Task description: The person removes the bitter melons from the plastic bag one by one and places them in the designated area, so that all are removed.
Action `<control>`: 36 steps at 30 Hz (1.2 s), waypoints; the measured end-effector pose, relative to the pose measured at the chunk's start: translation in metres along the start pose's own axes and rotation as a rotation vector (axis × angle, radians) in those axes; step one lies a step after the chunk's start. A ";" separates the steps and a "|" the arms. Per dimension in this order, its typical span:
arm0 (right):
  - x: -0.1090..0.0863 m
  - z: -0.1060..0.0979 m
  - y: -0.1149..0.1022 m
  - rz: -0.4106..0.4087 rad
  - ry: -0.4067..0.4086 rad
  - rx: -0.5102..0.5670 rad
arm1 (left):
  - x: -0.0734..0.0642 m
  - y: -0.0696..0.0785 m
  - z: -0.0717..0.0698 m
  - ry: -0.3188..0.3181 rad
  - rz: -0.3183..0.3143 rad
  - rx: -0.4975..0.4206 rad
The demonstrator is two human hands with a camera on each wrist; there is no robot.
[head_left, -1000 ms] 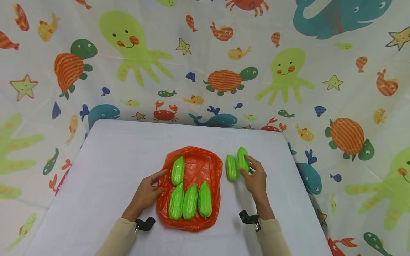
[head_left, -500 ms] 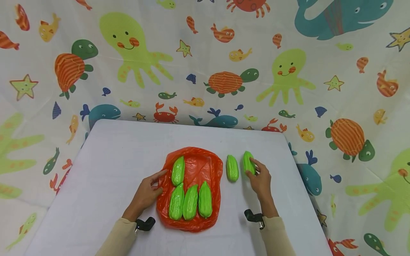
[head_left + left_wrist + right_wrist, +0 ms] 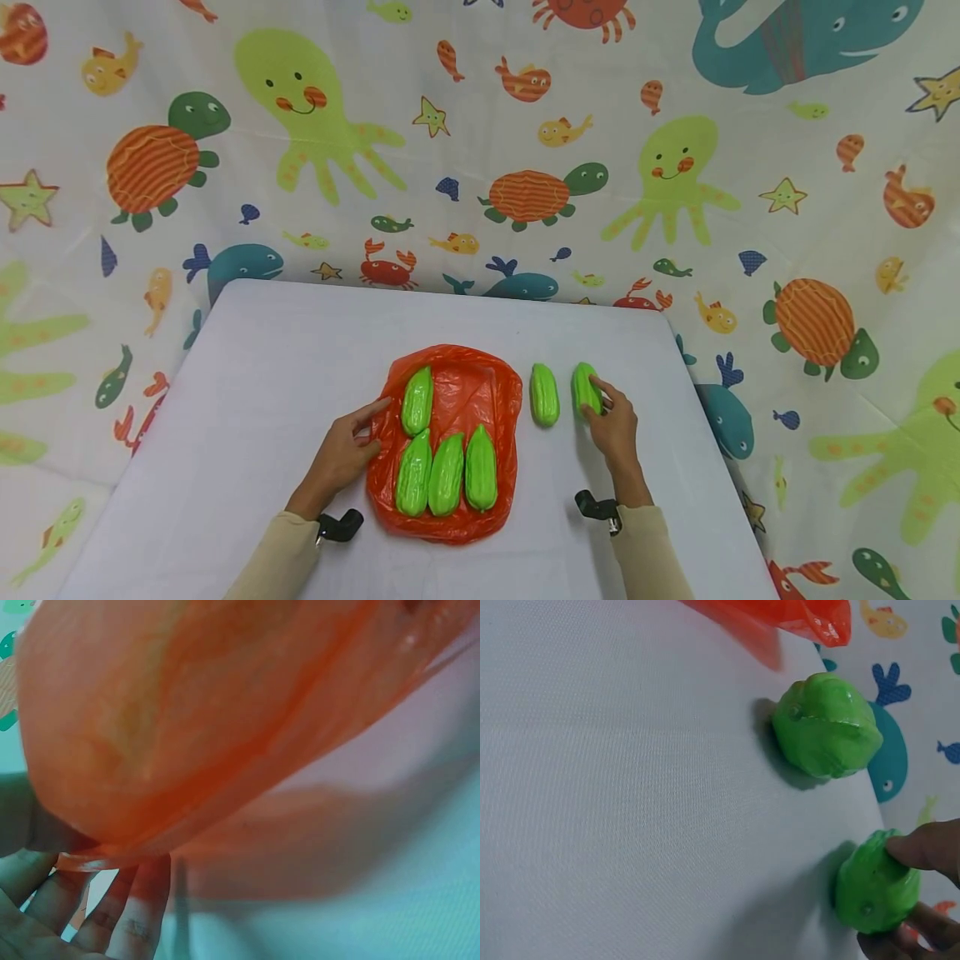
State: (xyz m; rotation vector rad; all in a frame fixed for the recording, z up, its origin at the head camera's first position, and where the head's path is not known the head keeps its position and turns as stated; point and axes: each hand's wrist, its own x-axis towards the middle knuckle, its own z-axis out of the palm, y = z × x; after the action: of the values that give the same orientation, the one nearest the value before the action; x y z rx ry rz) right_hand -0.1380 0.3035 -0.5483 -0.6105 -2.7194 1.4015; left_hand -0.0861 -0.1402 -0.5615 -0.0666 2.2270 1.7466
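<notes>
My right hand [image 3: 613, 425] holds a glossy, ridged green cucumber-like vegetable [image 3: 584, 386] between thumb and fingers, at the table's right side. In the right wrist view, the thumb lies on top of that vegetable [image 3: 874, 889] and fingers reach under it. A second vegetable of the same kind [image 3: 544, 395] lies to its left, apart from the hand. My left hand [image 3: 339, 461] pinches the left edge of a red plastic bag [image 3: 465, 392], spread like a shallow tray liner. Several more green vegetables lie in it, one [image 3: 417, 402] at upper left, the others in a row below.
A white cloth [image 3: 247, 375] covers the table. Behind it and along its sides hangs a curtain [image 3: 465, 108] printed with sea animals. Each wrist carries a black camera mount [image 3: 341, 525].
My right hand has moved right and slightly nearer with its green vegetable, widening the gap to the other loose one. The left hand stays at the bag's edge.
</notes>
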 end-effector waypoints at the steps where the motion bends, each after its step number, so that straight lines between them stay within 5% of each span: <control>1: 0.000 0.000 0.000 0.001 -0.001 -0.002 | 0.000 0.000 0.000 0.001 0.000 0.003; 8: -0.003 0.001 -0.002 -0.012 0.013 -0.037 | -0.001 -0.001 0.000 0.003 0.001 0.014; 18: -0.016 -0.002 -0.014 -0.133 0.127 -0.038 | -0.002 0.000 0.001 0.005 0.011 0.034; 29: -0.049 0.008 -0.033 -0.287 0.204 0.039 | -0.001 -0.001 0.000 0.005 0.016 0.029; 36: -0.078 0.025 -0.042 -0.346 0.170 0.088 | -0.001 -0.002 0.000 0.008 0.015 0.033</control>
State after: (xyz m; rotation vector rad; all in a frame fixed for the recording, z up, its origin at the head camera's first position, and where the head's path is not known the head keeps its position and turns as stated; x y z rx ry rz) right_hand -0.0848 0.2347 -0.5175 -0.2260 -2.4657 1.3076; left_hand -0.0843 -0.1409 -0.5632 -0.0496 2.2670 1.7195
